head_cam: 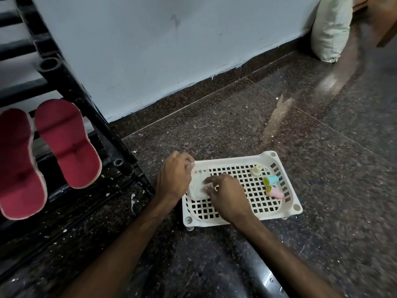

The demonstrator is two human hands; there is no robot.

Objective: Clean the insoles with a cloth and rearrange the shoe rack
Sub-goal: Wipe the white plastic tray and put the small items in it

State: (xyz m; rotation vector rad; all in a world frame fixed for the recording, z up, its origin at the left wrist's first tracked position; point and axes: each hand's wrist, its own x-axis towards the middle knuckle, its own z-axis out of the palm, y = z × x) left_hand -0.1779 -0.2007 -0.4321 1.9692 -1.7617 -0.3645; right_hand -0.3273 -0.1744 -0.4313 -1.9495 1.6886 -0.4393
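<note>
Dark speckled granite floor (322, 190) was met by a pale wall (150, 50). On the black shoe rack (90, 108), two red insoles (66, 143) were laid side by side, long axes near to far, well left of both hands, the left hand (175, 177) nearer. At the white tray's (296, 208) left end, a white pack (197, 188) was pinched by the right hand (227, 196). The left hand's fingers were curled at the far-left corner, their hold not discernible.

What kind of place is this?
Probably a home, down at floor level by a wall. Clues: a polished granite floor, a black shoe rack holding red insoles, and a white plastic basket set on the floor.
</note>
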